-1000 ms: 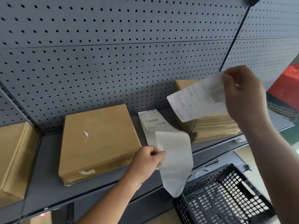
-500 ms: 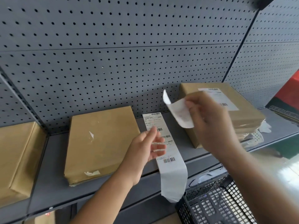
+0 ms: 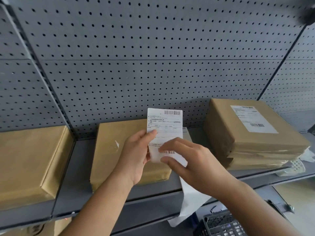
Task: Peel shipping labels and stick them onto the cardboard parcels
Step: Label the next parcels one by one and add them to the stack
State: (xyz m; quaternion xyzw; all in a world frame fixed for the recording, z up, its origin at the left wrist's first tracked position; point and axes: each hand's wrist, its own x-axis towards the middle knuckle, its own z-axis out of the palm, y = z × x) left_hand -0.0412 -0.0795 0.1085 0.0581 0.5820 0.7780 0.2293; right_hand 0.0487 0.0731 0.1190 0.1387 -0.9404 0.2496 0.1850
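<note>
Pinching grip from the left hand, thumb on the front of the shipping label, which stands upright over the middle cardboard parcel on the shelf. The right hand nips the label's lower part between forefinger and thumb. A white backing strip hangs past the shelf edge.

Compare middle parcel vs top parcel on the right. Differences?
The top right parcel carries a stuck label; the middle parcel has none, only a small white mark. The top right parcel sits on a stack of others; the middle parcel lies directly on the shelf. The left hand and held label partly cover the middle parcel; the top right parcel is uncovered. Both are flat and brown.
</note>
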